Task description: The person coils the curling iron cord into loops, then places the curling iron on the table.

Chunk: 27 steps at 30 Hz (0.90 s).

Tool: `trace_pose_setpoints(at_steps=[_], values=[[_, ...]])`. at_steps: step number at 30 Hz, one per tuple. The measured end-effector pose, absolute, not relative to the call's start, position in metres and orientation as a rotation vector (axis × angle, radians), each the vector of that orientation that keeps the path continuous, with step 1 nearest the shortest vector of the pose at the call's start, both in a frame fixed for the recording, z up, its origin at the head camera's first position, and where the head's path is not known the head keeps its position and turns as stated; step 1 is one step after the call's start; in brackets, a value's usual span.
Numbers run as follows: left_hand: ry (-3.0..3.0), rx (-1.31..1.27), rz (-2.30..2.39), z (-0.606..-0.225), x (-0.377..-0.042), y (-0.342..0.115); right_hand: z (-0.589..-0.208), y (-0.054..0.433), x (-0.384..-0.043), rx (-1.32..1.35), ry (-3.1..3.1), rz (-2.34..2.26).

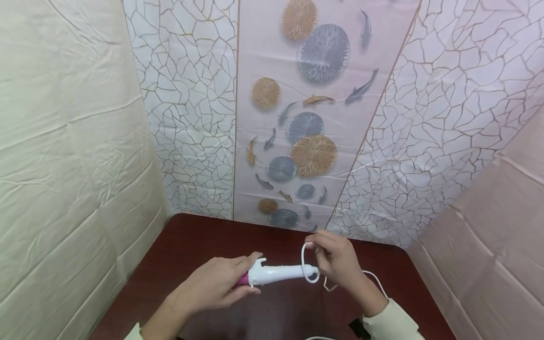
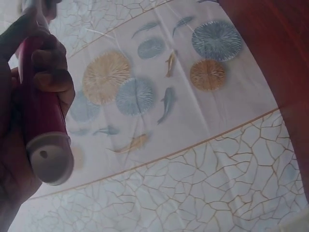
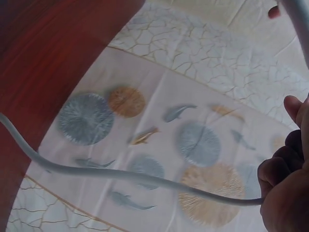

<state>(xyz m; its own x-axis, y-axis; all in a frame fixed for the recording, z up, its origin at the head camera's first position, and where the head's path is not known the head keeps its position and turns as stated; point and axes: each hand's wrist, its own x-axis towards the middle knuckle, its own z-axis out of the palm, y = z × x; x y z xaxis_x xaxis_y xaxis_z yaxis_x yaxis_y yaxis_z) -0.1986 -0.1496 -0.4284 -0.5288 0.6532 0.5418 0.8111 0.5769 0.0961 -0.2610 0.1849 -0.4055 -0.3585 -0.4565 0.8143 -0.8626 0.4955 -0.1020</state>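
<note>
A curling iron with a white handle [image 1: 282, 272] and a magenta barrel [image 2: 43, 96] is held nearly level above the table. My left hand [image 1: 212, 283] grips it by the barrel; in the left wrist view the fingers wrap round it and the rounded pale tip [image 2: 50, 159] sticks out below. At the handle's far end my right hand [image 1: 337, 257] pinches the white cord [image 1: 303, 257], which bends in a loop around the handle's end. The right wrist view shows the cord running out from the curled fingers [image 3: 275, 171].
The dark red table [image 1: 191, 241] lies beneath the hands. More of the cord [image 1: 376, 281] trails past the right wrist. Patterned cloth [image 1: 195, 118] hangs behind the table, with plain cream cloth [image 1: 72, 165] on the left and pinkish cloth [image 1: 488, 236] on the right.
</note>
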Motion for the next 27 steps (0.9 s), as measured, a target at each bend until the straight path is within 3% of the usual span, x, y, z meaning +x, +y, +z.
trace_pose_setpoints(at_steps=[27], values=[[-2.183, -1.196, -0.325, -0.421, -0.202, -0.155, -0.432, 0.191, -0.282, 0.961, -2.295, 0.845]])
